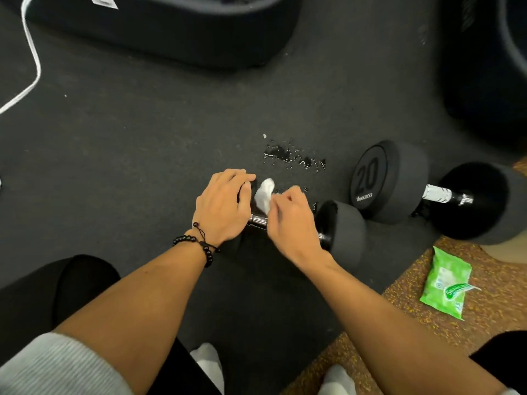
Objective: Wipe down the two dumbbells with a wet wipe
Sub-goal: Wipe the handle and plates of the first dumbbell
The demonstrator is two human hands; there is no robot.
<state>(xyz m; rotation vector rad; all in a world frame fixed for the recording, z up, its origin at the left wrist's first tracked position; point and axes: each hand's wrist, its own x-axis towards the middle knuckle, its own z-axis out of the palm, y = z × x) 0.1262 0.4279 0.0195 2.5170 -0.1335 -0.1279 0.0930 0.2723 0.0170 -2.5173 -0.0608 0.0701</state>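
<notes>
Dark rubber flooring (128,132) fills most of the view, meeting a speckled brown cork-like strip (399,309) at the lower right. On the dark floor lies the near dumbbell (340,230), its right head visible and its chrome handle running left under both hands. The left hand (224,205) rests over the dumbbell's left head, fingers curved down around it, hiding most of that end. The right hand (291,220) is closed with thumb and fingers pinching a crumpled white wet wipe (264,194), held just above the handle between the two hands; whether the wipe touches the metal is hard to tell. A black beaded bracelet (199,246) circles the left wrist. Just beyond lies the second dumbbell (390,181), marked 20 on its end face, close beside the first. Small wet droplets (293,158) glisten on the floor behind the hands. A green pack of wipes (446,283) lies on the brown strip, near the dumbbells. A white cable (31,58) curves across the upper left.
</notes>
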